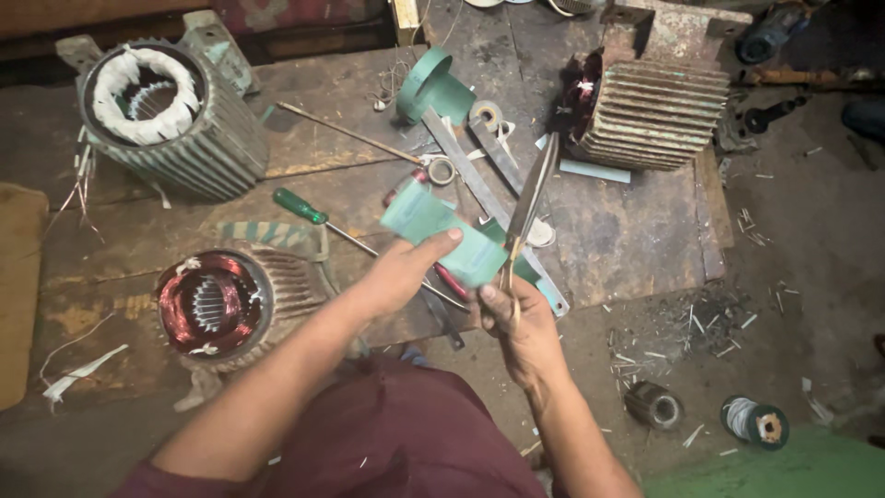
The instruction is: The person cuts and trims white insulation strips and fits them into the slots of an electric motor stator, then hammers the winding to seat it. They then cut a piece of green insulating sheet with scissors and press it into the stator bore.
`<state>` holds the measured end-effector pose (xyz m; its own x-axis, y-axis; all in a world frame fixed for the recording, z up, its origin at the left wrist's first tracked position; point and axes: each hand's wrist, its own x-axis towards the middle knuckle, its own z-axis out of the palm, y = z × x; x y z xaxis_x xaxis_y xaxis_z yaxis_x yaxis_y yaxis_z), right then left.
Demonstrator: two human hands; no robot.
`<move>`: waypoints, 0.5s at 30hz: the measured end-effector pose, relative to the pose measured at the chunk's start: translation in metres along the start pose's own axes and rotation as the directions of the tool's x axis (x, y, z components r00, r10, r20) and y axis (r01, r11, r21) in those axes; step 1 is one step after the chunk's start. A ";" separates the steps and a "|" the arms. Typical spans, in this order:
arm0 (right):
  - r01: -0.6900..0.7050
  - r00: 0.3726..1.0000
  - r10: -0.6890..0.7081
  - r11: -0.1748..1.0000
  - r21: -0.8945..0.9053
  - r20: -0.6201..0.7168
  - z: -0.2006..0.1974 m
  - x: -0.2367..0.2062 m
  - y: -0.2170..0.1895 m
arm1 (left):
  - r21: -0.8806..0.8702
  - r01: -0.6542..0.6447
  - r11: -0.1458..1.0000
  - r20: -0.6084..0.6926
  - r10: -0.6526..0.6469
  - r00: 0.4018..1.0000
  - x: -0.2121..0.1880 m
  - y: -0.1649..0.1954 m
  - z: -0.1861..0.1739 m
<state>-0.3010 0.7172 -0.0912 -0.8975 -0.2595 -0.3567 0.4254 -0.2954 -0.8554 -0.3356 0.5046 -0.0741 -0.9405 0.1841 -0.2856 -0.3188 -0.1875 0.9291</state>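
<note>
A strip of pale green insulation sheet (441, 238) is held flat and slightly tilted above the counter, pinched at its near edge. A pair of long metal scissors (525, 212) is gripped by its handles just to the right, blades pointing up and away, closed or nearly so, touching the sheet's right edge.
</note>
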 end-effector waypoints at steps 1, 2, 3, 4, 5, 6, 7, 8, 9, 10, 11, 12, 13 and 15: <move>-0.011 1.000 0.012 0.997 0.075 -0.011 0.003 0.001 0.001 | -0.006 0.042 0.999 -0.031 -0.043 0.999 -0.004 -0.002 -0.001; 0.016 0.999 -0.014 0.998 0.059 -0.038 0.004 0.002 0.000 | 0.071 0.008 0.997 -0.046 -0.005 0.999 -0.011 -0.002 -0.006; 0.041 0.997 -0.038 0.998 0.043 -0.063 0.005 0.004 -0.001 | 0.150 -0.024 0.988 -0.061 0.033 0.998 -0.018 -0.003 -0.012; 0.070 0.994 -0.067 0.997 0.031 -0.089 0.004 0.006 -0.004 | 0.232 -0.056 0.971 -0.069 0.073 0.995 -0.023 -0.001 -0.018; 0.088 0.993 -0.082 0.995 0.057 -0.089 0.001 0.008 -0.008 | 0.192 -0.110 0.975 -0.046 0.121 0.992 -0.027 0.001 -0.023; 0.099 0.992 -0.092 0.992 0.079 -0.088 -0.001 0.010 -0.013 | 0.144 -0.160 0.977 -0.029 0.166 0.986 -0.031 0.003 -0.025; 0.109 0.991 -0.100 0.989 0.099 -0.088 -0.005 0.011 -0.018 | 0.093 -0.210 0.973 -0.016 0.212 0.977 -0.035 0.006 -0.028; 0.112 0.991 -0.107 0.992 0.060 -0.079 -0.007 0.012 -0.023 | 0.119 -0.171 0.978 0.000 0.173 0.985 -0.038 0.011 -0.031; 0.119 0.991 -0.117 0.993 0.020 -0.068 -0.009 0.013 -0.028 | 0.148 -0.137 0.980 0.015 0.136 0.991 -0.040 0.016 -0.034; 0.124 0.991 -0.125 0.992 -0.022 -0.055 -0.010 0.014 -0.032 | 0.174 -0.101 0.979 0.027 0.098 0.995 -0.043 0.021 -0.038; 0.126 0.991 -0.130 0.989 -0.075 -0.043 -0.010 0.014 -0.035 | 0.319 -0.136 0.938 0.156 0.089 0.984 -0.045 0.027 -0.043; 0.128 0.991 -0.133 0.984 -0.126 -0.034 -0.009 0.015 -0.038 | 0.452 -0.184 0.873 0.280 0.057 0.958 -0.046 0.033 -0.050; 0.127 0.991 -0.133 0.976 -0.178 -0.025 -0.007 0.016 -0.039 | 0.564 -0.244 0.789 0.394 0.003 0.919 -0.047 0.036 -0.053; 0.162 0.986 -0.165 0.967 -0.195 0.005 -0.001 0.017 -0.041 | 0.659 -0.171 0.732 0.419 -0.169 0.892 -0.049 0.035 -0.052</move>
<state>-0.3340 0.7256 -0.0622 -0.9547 -0.2118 -0.2092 0.2430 -0.1484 -0.9586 -0.3071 0.4393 -0.0398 -0.7359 0.6001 -0.3136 0.0045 0.4675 0.8840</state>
